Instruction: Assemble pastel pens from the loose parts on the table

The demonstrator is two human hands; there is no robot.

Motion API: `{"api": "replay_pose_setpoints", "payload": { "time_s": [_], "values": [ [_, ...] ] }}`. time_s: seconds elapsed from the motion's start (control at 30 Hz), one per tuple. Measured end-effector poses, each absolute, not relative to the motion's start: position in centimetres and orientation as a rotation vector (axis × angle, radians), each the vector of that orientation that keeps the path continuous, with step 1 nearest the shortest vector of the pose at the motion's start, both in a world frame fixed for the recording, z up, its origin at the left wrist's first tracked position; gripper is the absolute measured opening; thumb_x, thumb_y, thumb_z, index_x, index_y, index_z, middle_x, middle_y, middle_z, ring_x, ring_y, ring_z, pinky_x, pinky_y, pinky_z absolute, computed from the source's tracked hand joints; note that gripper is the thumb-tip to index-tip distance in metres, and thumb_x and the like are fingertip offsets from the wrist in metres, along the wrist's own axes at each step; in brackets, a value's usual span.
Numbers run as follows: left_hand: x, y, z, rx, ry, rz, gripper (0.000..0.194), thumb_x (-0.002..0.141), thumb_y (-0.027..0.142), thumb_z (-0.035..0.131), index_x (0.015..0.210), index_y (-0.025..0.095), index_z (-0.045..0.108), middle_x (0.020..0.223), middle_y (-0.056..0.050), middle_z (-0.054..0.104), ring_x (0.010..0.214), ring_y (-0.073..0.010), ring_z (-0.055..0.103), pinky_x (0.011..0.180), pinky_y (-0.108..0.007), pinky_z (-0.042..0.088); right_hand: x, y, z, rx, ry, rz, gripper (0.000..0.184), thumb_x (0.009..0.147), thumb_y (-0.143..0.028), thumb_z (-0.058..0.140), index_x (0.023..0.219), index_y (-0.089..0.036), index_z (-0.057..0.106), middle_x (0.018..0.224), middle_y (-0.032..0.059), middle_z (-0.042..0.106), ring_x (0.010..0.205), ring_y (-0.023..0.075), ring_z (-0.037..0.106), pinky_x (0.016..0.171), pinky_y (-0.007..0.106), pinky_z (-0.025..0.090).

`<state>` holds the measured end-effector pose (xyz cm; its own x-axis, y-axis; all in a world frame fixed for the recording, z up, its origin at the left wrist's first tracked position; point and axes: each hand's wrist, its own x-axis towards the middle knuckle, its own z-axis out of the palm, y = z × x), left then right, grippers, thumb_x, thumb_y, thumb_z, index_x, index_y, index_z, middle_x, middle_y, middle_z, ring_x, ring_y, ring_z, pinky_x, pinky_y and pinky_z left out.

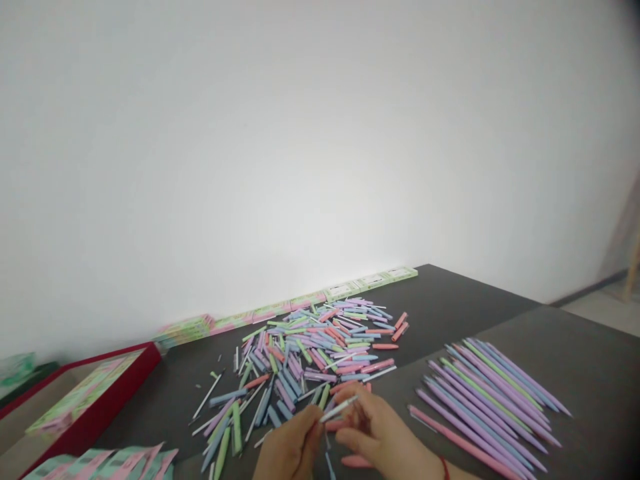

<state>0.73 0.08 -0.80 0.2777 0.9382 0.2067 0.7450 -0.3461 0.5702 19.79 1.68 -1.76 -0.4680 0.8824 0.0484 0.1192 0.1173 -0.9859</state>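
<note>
A slim white pen refill [339, 409] slants up from my left hand [293, 445], whose thumb and fingers pinch its lower end. My right hand [383, 430] is just to the right, its thumb and forefinger apart and curved around the refill's far end; whether they touch it I cannot tell. Under and behind both hands spreads a heap of loose pen parts [295, 363], with purple, blue, green and coral barrels and white refills mixed together. A coral pen barrel [356, 461] lies below my right hand, partly hidden by it.
To the right, long tapered pens [490, 393] lie side by side on the dark table [475, 307]. Flat printed boxes [270, 311] line the wall. At left stand a red-edged box [107, 393] holding printed packs and a pile of pink-and-green packets [105, 465].
</note>
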Motion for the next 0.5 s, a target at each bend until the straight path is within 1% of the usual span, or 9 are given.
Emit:
{"api": "replay_pose_setpoints", "payload": {
  "time_s": [0.07,0.13,0.17,0.23,0.27,0.3,0.37,0.43,0.5],
  "values": [
    [0.4,0.1,-0.1,2.172,1.578,0.771,0.026,0.093,0.032,0.034,0.073,0.023,0.048,0.065,0.002,0.056,0.062,-0.0150,0.053,0.058,-0.021,0.036,20.5,2.0,-1.9,-1.083,-1.957,1.155,0.028,0.072,-0.030,0.066,0.097,-0.023,0.055,0.084,-0.0006,0.058,0.077,0.0173,0.060,0.062,0.024,0.050],
    [0.3,0.1,0.0,2.152,1.604,0.804,0.026,0.093,0.032,0.033,0.072,0.023,0.047,0.064,0.003,0.055,0.061,-0.0149,0.052,0.058,-0.021,0.035,21.1,2.1,-2.2,-1.189,-2.247,0.769,0.024,0.068,-0.031,0.071,0.085,-0.020,0.059,0.088,0.0047,0.063,0.082,0.0234,0.062,0.069,0.030,0.050],
    [0.3,0.1,-0.1,2.147,1.609,0.818,0.027,0.093,0.032,0.033,0.072,0.023,0.045,0.064,0.003,0.054,0.060,-0.0149,0.052,0.057,-0.022,0.034,21.3,2.0,-2.6,-1.241,-2.357,0.602,0.021,0.068,-0.031,0.072,0.082,-0.019,0.060,0.088,0.0079,0.065,0.082,0.0263,0.063,0.070,0.032,0.050],
    [0.4,0.2,-0.4,2.138,1.623,0.830,0.027,0.092,0.033,0.032,0.070,0.024,0.044,0.063,0.003,0.053,0.060,-0.0151,0.052,0.057,-0.022,0.033,21.5,1.9,-3.2,-1.324,-2.473,0.420,0.015,0.072,-0.031,0.069,0.075,-0.018,0.061,0.087,0.0122,0.067,0.078,0.0292,0.064,0.069,0.036,0.049],
    [0.5,0.2,-0.6,2.132,1.635,0.828,0.027,0.092,0.033,0.032,0.069,0.024,0.043,0.063,0.003,0.052,0.060,-0.0152,0.052,0.056,-0.022,0.033,21.5,1.9,-3.4,-1.322,-2.476,0.425,0.014,0.073,-0.030,0.068,0.070,-0.018,0.060,0.084,0.0122,0.067,0.077,0.0290,0.064,0.069,0.036,0.049],
    [0.5,0.2,-0.7,2.125,1.647,0.824,0.027,0.092,0.034,0.032,0.069,0.024,0.043,0.062,0.003,0.052,0.060,-0.0153,0.052,0.056,-0.022,0.032,21.5,2.0,-3.3,-1.282,-2.433,0.508,0.016,0.074,-0.029,0.067,0.067,-0.018,0.058,0.082,0.0108,0.067,0.078,0.0277,0.064,0.070,0.034,0.048],
    [0.5,0.3,-0.9,2.109,1.662,0.833,0.027,0.092,0.034,0.032,0.068,0.024,0.043,0.062,0.003,0.051,0.059,-0.0150,0.051,0.056,-0.022,0.032,21.6,2.4,-2.5,-1.134,-2.209,0.898,0.023,0.075,-0.030,0.067,0.061,-0.019,0.052,0.076,0.0054,0.063,0.077,0.0226,0.062,0.070,0.030,0.046],
    [0.3,0.4,-1.1,2.085,1.662,0.872,0.027,0.092,0.035,0.032,0.069,0.024,0.043,0.062,0.004,0.050,0.059,-0.0147,0.050,0.056,-0.021,0.032,21.8,3.1,-1.0,-0.985,-1.925,1.325,0.025,0.078,-0.035,0.063,0.063,-0.019,0.051,0.068,-0.0001,0.056,0.066,0.0154,0.058,0.063,0.024,0.045],
    [0.1,0.6,-1.6,2.057,1.652,0.919,0.029,0.092,0.039,0.031,0.070,0.024,0.044,0.062,0.004,0.048,0.059,-0.0146,0.049,0.057,-0.021,0.033,22.1,3.8,0.7,-0.873,-1.611,1.665,0.025,0.083,-0.039,0.057,0.070,-0.018,0.053,0.064,-0.0026,0.052,0.054,0.0097,0.052,0.054,0.020,0.042]
  ]
}}
